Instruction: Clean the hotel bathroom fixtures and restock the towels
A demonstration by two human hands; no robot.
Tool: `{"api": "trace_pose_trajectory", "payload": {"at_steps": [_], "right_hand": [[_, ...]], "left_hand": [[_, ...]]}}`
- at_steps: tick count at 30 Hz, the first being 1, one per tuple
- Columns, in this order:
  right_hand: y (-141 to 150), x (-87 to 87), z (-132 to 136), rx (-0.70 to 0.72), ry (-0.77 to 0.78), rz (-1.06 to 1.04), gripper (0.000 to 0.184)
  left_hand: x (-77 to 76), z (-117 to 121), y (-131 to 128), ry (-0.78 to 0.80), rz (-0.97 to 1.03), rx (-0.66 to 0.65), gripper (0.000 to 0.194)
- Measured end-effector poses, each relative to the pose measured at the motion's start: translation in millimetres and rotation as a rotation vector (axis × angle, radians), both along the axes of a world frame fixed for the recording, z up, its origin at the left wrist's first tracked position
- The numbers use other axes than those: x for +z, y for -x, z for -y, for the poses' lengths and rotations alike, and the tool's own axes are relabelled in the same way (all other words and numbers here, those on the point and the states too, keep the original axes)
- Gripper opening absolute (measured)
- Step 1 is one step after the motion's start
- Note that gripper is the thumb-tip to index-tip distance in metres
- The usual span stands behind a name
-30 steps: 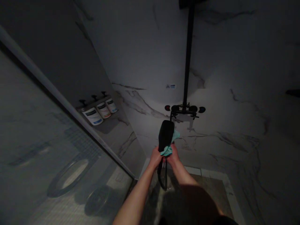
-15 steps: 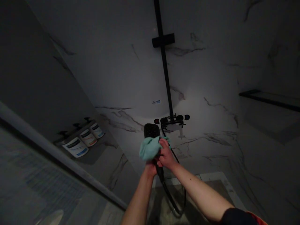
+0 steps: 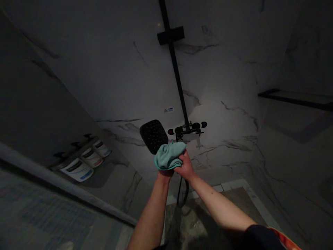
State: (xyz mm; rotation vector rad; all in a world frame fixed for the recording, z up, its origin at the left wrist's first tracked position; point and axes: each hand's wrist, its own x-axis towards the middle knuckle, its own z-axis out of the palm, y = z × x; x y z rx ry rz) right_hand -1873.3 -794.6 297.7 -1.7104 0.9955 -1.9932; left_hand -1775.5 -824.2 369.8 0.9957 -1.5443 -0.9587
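Note:
A black hand shower head (image 3: 154, 136) with a square, dotted face is held out in front, tilted to the left. My left hand (image 3: 166, 173) is under the cloth, and most of its fingers are hidden; it appears to be wrapped round the shower head's handle, which is also covered. My right hand (image 3: 186, 167) grips a bunched teal cloth (image 3: 170, 154), which lies over the left hand and against the lower edge of the shower head. Below the hands hangs the black shower hose (image 3: 186, 194).
Behind the hands, a black riser rail (image 3: 177, 74) runs down the marbled wall to a mixer valve (image 3: 187, 128). Several white dispensers (image 3: 78, 169) hang on the left wall. A black bar (image 3: 293, 100) juts from the right; a glass panel edge (image 3: 65, 191) crosses the lower left.
The shower head has swung left and turned its dotted face more toward me. The cloth is now bunched over the handle and left hand. The view has shifted slightly.

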Motion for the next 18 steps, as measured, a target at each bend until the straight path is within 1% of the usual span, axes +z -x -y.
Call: {"api": "trace_pose_trajectory", "payload": {"at_steps": [1, 2, 4, 5, 6, 7, 8, 9, 10, 11, 12, 13, 14, 15, 16, 17, 18], "right_hand": [[1.3, -4.1, -0.8, 0.006, 0.0, 0.004, 0.043], [5.7, -11.9, -3.4, 0.022, 0.0, -0.003, 0.042], [22.4, -36.9, -12.8, 0.093, -0.014, -0.06, 0.032], [33.9, -51.9, -18.4, 0.156, -0.034, -0.111, 0.024], [47.1, -66.7, -23.3, 0.223, -0.071, -0.165, 0.018], [61.5, -79.5, -26.6, 0.265, -0.121, -0.2, 0.014], [76.6, -88.7, -27.6, 0.258, -0.174, -0.193, 0.012], [91.6, -92.7, -25.6, 0.197, -0.215, -0.134, 0.01], [105.6, -90.6, -20.6, 0.101, -0.23, -0.034, 0.01], [117.7, -81.8, -12.7, 0.002, -0.211, 0.082, 0.011], [127.3, -66.7, -2.6, -0.064, -0.161, 0.18, 0.014], [134.0, -46.2, 8.8, -0.082, -0.094, 0.238, 0.017], [138.2, -22.3, 20.4, -0.059, -0.025, 0.252, 0.021], [140.4, 2.8, 31.1, -0.021, 0.036, 0.237, 0.022], [141.4, 26.6, 39.9, 0.012, 0.086, 0.213, 0.022], [142.0, 46.7, 46.4, 0.033, 0.127, 0.195, 0.021], [143.0, 61.2, 50.6, 0.045, 0.16, 0.181, 0.02]], "left_hand": [[8.1, 2.4, 3.0, 0.014, -0.053, -0.019, 0.009], [17.4, 5.1, 4.8, 0.019, -0.145, -0.049, 0.014], [38.4, 11.7, 6.4, -0.008, -0.39, -0.125, 0.013], [49.5, 15.3, 7.4, -0.03, -0.508, -0.157, 0.011], [60.5, 18.9, 9.0, -0.048, -0.602, -0.183, 0.015], [70.6, 22.3, 11.9, -0.055, -0.652, -0.183, 0.018], [79.3, 25.2, 16.5, -0.039, -0.641, -0.142, 0.019], [86.1, 27.3, 23.3, -0.01, -0.597, -0.081, 0.019], [90.8, 28.4, 32.5, 0.026, -0.544, -0.013, 0.022], [93.3, 28.3, 44.3, 0.064, -0.482, 0.051, 0.026], [94.0, 27.2, 58.5, 0.101, -0.421, 0.111, 0.033], [93.2, 24.9, 74.6, 0.124, -0.376, 0.153, 0.04], [91.8, 21.9, 91.6, 0.129, -0.358, 0.161, 0.046], [90.5, 18.5, 108.7, 0.111, -0.356, 0.134, 0.05], [89.8, 15.0, 124.9, 0.072, -0.359, 0.079, 0.053], [90.5, 11.8, 139.2, 0.025, -0.368, 0.007, 0.057], [92.6, 9.3, 151.3, -0.019, -0.383, -0.07, 0.061]]}}
